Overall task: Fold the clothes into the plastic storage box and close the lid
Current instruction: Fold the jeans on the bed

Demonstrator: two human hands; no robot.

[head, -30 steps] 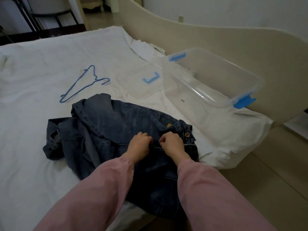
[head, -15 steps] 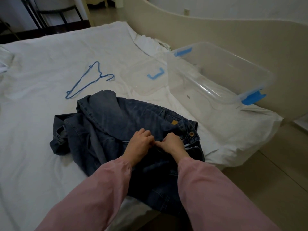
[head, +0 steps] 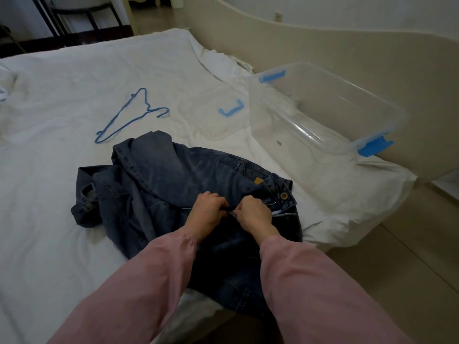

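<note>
The jeans (head: 188, 175) lie crumpled on the bed (head: 62, 170), near its right front corner, with the waistband and its button turned to the right edge. The left hand (head: 210, 212) and the right hand (head: 253, 214) are close together on the jeans, just beside the button. The fingers of both are curled and pinch a fold of the denim between them.

Behind the jeans, toward the middle of the bed, lies a blue wire hanger (head: 129, 115), apart from the cloth. To the right of it the clear lid (head: 211, 120) with a blue handle lies flat on the sheet. The plastic storage box (head: 285, 125) stands open along the right edge of the bed, against the beige bed board (head: 347, 50), with blue latches at both ends.

A strip of sheet separates the jeans from the box and from the lid. To the left of the jeans the sheet is wide and wrinkled. The lower part of the jeans hangs over the front edge of the bed, between the pink sleeves (head: 310, 281). The floor (head: 409, 256) begins just past the right front corner.
</note>
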